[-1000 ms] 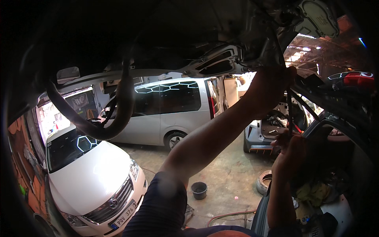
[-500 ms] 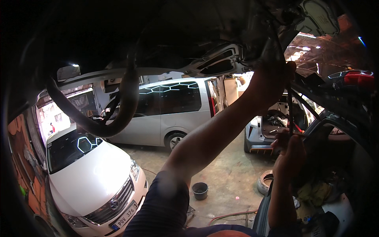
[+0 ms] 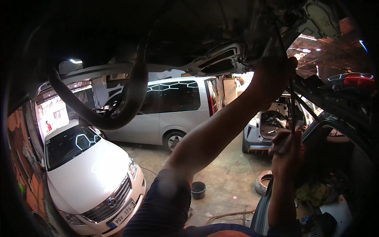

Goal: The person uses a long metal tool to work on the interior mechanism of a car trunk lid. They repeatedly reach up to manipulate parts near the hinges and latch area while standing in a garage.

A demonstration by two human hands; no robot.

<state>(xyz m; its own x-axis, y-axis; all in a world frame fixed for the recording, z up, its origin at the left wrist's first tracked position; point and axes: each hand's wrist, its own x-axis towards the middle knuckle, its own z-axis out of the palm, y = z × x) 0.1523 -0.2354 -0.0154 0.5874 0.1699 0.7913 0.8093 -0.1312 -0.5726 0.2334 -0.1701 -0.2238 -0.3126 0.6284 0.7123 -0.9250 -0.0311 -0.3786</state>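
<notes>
Overhead, a thin dark cable-like strand (image 3: 292,106) runs down from the shadowed underside of a raised vehicle panel (image 3: 169,65). My left hand (image 3: 272,77), at the end of a raised arm, is closed around its upper part. Lower down, my right hand (image 3: 286,150) is closed on the strand's lower end. A pale patch shows at the right fingers, too blurred to name. Both hands are in shade, so finger detail is poor. At the left, a thick dark tube (image 3: 114,122) hangs in a loop from the same panel.
A white car (image 3: 85,170) stands at the lower left, with a silver van (image 3: 173,114) behind it. Another vehicle with its rear open (image 3: 252,136) is beyond my hands. On the floor are a black bucket (image 3: 198,190), a tire (image 3: 262,182) and a red hose (image 3: 225,214).
My right hand's fingers have drawn in around the strand's lower end, where the pale patch now shows. My left hand keeps its grip above. The hanging tube has shifted slightly right and up in view.
</notes>
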